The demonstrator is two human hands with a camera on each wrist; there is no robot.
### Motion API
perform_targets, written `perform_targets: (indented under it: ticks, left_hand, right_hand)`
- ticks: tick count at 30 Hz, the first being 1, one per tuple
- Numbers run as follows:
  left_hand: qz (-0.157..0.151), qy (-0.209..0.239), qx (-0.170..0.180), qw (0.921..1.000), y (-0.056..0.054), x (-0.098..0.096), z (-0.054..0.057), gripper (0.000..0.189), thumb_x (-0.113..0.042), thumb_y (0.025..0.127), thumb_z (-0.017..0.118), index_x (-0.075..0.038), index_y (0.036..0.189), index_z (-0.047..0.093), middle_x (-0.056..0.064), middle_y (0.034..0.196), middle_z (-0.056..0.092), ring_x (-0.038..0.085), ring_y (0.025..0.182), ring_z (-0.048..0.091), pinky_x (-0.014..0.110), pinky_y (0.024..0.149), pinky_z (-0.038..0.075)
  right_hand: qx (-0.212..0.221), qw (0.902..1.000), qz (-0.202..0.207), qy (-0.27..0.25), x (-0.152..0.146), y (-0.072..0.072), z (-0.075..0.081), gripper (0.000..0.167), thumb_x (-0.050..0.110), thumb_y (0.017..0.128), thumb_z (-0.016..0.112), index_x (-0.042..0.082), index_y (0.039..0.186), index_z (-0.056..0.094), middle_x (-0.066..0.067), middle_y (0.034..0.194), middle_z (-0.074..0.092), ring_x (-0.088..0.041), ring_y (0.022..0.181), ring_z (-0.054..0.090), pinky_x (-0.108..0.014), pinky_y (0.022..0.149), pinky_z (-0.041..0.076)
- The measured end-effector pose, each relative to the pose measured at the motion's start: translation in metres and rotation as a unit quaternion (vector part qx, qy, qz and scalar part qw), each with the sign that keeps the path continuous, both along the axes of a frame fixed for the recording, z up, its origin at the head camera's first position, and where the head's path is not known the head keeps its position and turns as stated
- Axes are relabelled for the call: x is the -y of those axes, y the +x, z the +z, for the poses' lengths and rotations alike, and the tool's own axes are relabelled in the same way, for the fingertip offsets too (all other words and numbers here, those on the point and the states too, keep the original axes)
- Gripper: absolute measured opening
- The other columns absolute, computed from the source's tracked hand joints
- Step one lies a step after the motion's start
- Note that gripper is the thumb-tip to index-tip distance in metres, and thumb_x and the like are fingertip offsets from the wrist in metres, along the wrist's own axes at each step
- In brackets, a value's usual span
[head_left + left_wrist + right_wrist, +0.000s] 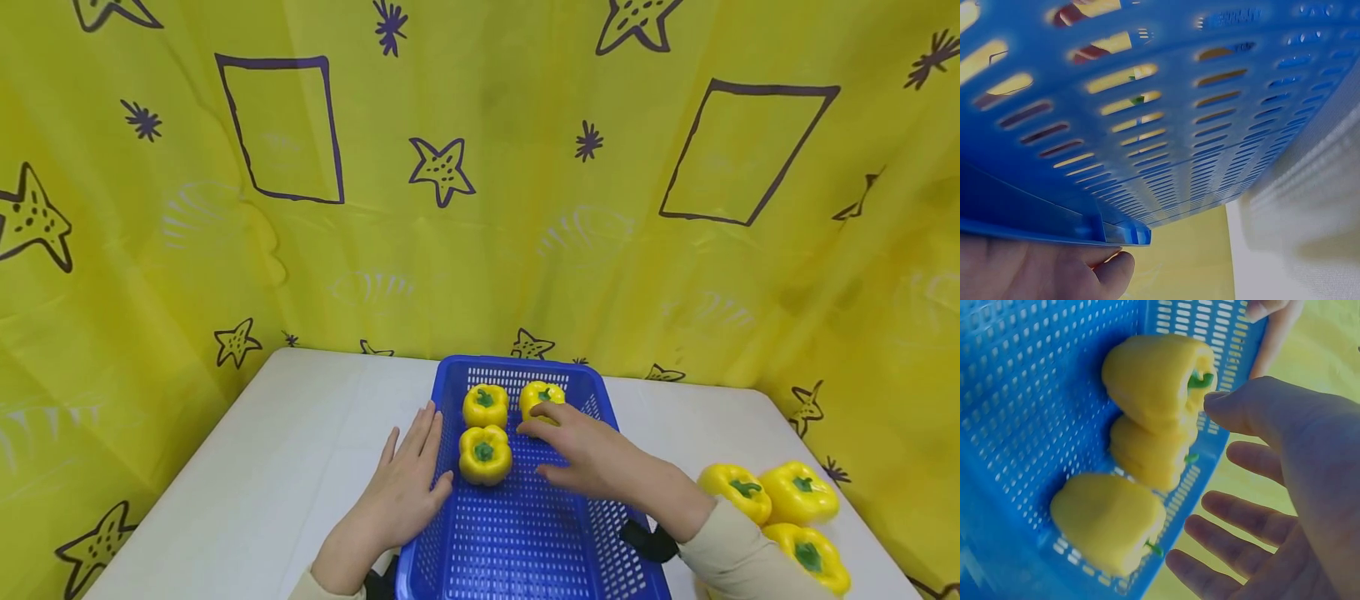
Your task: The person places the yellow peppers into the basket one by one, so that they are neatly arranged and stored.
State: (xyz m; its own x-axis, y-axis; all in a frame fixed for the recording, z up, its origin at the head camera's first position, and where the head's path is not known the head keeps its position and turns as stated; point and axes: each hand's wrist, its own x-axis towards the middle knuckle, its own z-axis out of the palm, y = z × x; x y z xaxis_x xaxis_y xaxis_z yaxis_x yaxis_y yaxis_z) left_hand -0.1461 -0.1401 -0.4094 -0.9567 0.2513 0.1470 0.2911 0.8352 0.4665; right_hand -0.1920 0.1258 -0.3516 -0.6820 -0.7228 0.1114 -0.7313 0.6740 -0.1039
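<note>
A blue perforated plastic basket (517, 542) holds three yellow bell peppers with green stems. Two of them, a rear-left pepper (476, 410) and a front-left pepper (485, 468), stand one before the other; the third pepper (532, 395) is at the rear right. My left hand (405, 492) rests on the basket's left rim, its fingers straight. Over the basket, my right hand (596, 450) is nearest the rear-right pepper, partly covering it in the head view. In the right wrist view its spread fingers (1244, 515) hold nothing.
More yellow bell peppers (798, 492) sit in a group on the white table (300, 467), right of the basket and beside my right forearm. A yellow curtain (510, 250) with dark star drawings hangs behind and around the table.
</note>
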Motion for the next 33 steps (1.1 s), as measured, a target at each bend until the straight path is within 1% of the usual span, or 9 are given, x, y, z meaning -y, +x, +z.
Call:
perform_targets:
  ticks: [3, 5, 10, 14, 18, 21, 26, 29, 33]
  left_hand:
    - [0.001, 0.001, -0.001, 1.0, 0.001, 0.001, 0.0, 0.073, -0.027, 0.097, 0.054, 0.002, 0.156, 0.022, 0.016, 0.167, 0.011, 0.034, 0.155, 0.012, 0.063, 0.121, 0.004]
    - [0.002, 0.0, -0.001, 1.0, 0.001, 0.001, 0.0, 0.073, -0.027, 0.097, 0.054, 0.002, 0.156, 0.022, 0.016, 0.167, 0.012, 0.033, 0.155, 0.012, 0.063, 0.121, 0.004]
    - [0.001, -0.001, 0.0, 1.0, 0.0, 0.001, -0.002, 0.074, -0.028, 0.097, 0.054, 0.002, 0.156, 0.022, 0.016, 0.167, 0.012, 0.034, 0.155, 0.012, 0.063, 0.121, 0.004]
    - [0.001, 0.002, -0.001, 1.0, 0.0, 0.0, -0.002, 0.074, -0.027, 0.097, 0.054, 0.002, 0.156, 0.022, 0.016, 0.167, 0.012, 0.034, 0.154, 0.012, 0.063, 0.121, 0.004]
    - [0.002, 0.005, -0.001, 1.0, 0.0, 0.0, -0.001, 0.073, -0.027, 0.097, 0.055, 0.002, 0.156, 0.022, 0.016, 0.167, 0.012, 0.034, 0.155, 0.013, 0.063, 0.121, 0.004]
    - [0.001, 0.003, -0.001, 1.0, 0.0, 0.0, -0.002, 0.073, -0.028, 0.097, 0.054, 0.002, 0.156, 0.022, 0.016, 0.167, 0.012, 0.034, 0.155, 0.012, 0.063, 0.121, 0.004]
    - [0.0, 0.004, 0.001, 1.0, 0.001, 0.0, -0.003, 0.074, -0.027, 0.097, 0.054, 0.002, 0.156, 0.021, 0.016, 0.167, 0.011, 0.034, 0.154, 0.013, 0.063, 0.121, 0.004]
    - [0.0, 0.004, -0.001, 1.0, 0.001, 0.0, -0.002, 0.073, -0.027, 0.097, 0.054, 0.002, 0.156, 0.021, 0.016, 0.167, 0.012, 0.034, 0.154, 0.013, 0.063, 0.121, 0.004]
    - [0.0, 0.003, -0.002, 1.0, 0.0, 0.0, -0.001, 0.073, -0.028, 0.097, 0.054, 0.002, 0.156, 0.021, 0.016, 0.167, 0.011, 0.034, 0.155, 0.012, 0.063, 0.121, 0.004]
  right_hand:
    - [0.005, 0.9998, -0.019, -0.001, -0.01, 0.003, 0.003, 0.047, 0.024, 0.085, 0.075, 0.018, 0.13, 0.061, -0.012, 0.134, 0.058, -0.031, 0.12, 0.059, -0.048, 0.094, 0.054]
    - [0.018, 0.9991, -0.037, -0.003, -0.015, 0.006, 0.004, 0.048, 0.024, 0.086, 0.074, 0.019, 0.131, 0.06, -0.013, 0.136, 0.057, -0.033, 0.122, 0.058, -0.05, 0.094, 0.054]
    - [0.038, 0.9967, -0.071, -0.01, -0.029, 0.011, 0.007, 0.049, 0.024, 0.086, 0.074, 0.018, 0.132, 0.06, -0.012, 0.138, 0.055, -0.033, 0.122, 0.059, -0.05, 0.092, 0.056]
    - [0.026, 0.9964, -0.078, -0.02, -0.04, 0.013, 0.009, 0.048, 0.023, 0.085, 0.075, 0.019, 0.131, 0.061, -0.01, 0.135, 0.057, -0.031, 0.12, 0.06, -0.049, 0.091, 0.057]
    - [0.013, 0.9965, -0.079, -0.023, -0.051, 0.016, 0.01, 0.047, 0.022, 0.085, 0.075, 0.018, 0.13, 0.061, -0.011, 0.134, 0.058, -0.032, 0.119, 0.06, -0.049, 0.089, 0.057]
    - [0.025, 0.9948, -0.096, -0.023, -0.059, 0.018, 0.011, 0.048, 0.022, 0.085, 0.075, 0.017, 0.131, 0.061, -0.013, 0.135, 0.057, -0.034, 0.12, 0.059, -0.05, 0.087, 0.057]
    - [0.049, 0.989, -0.138, -0.021, -0.073, 0.022, 0.013, 0.05, 0.023, 0.085, 0.077, 0.018, 0.132, 0.06, -0.014, 0.138, 0.055, -0.038, 0.121, 0.058, -0.052, 0.086, 0.057]
    - [0.044, 0.9881, -0.146, -0.026, -0.081, 0.025, 0.012, 0.049, 0.023, 0.085, 0.077, 0.019, 0.131, 0.061, -0.014, 0.136, 0.056, -0.037, 0.12, 0.059, -0.051, 0.086, 0.057]
    - [0.028, 0.9886, -0.144, -0.032, -0.093, 0.028, 0.01, 0.049, 0.023, 0.084, 0.078, 0.019, 0.13, 0.062, -0.012, 0.133, 0.057, -0.035, 0.118, 0.06, -0.05, 0.086, 0.058]
